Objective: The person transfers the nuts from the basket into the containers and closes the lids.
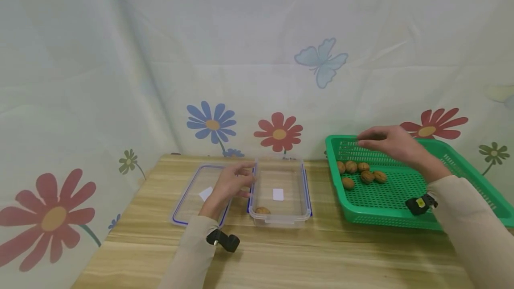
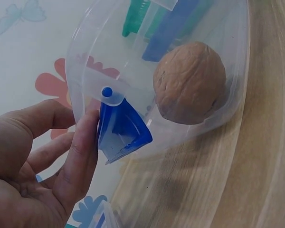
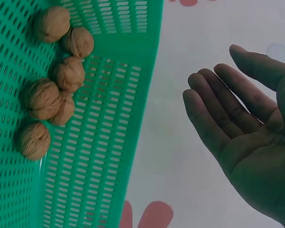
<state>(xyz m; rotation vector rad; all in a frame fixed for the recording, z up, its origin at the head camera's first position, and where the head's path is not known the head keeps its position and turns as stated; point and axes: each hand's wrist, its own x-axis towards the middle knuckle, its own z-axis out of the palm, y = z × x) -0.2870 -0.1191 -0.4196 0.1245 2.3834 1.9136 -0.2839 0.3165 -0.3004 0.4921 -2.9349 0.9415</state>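
A clear plastic box [image 1: 281, 222] with blue side clips stands on the table, with one walnut [image 1: 263, 210] in its near left corner. My left hand [image 1: 234, 179] is at the box's left wall, its fingers loosely bent. In the left wrist view those fingers touch the blue clip [image 2: 123, 128], and the walnut [image 2: 190, 83] shows through the wall. My right hand [image 1: 391, 144] hovers above the back of a green basket [image 1: 393, 217] and holds nothing. Several walnuts [image 1: 367, 176] lie in the basket's left part; the right wrist view shows the palm [image 3: 261, 152] with relaxed fingers.
The box's clear lid [image 1: 188, 195], edged with a blue seal, lies flat left of the box, partly behind my left forearm. A white label [image 1: 278, 194] shows in the box. Behind the wooden table [image 1: 281, 258] hangs a flowered curtain [image 1: 249, 70].
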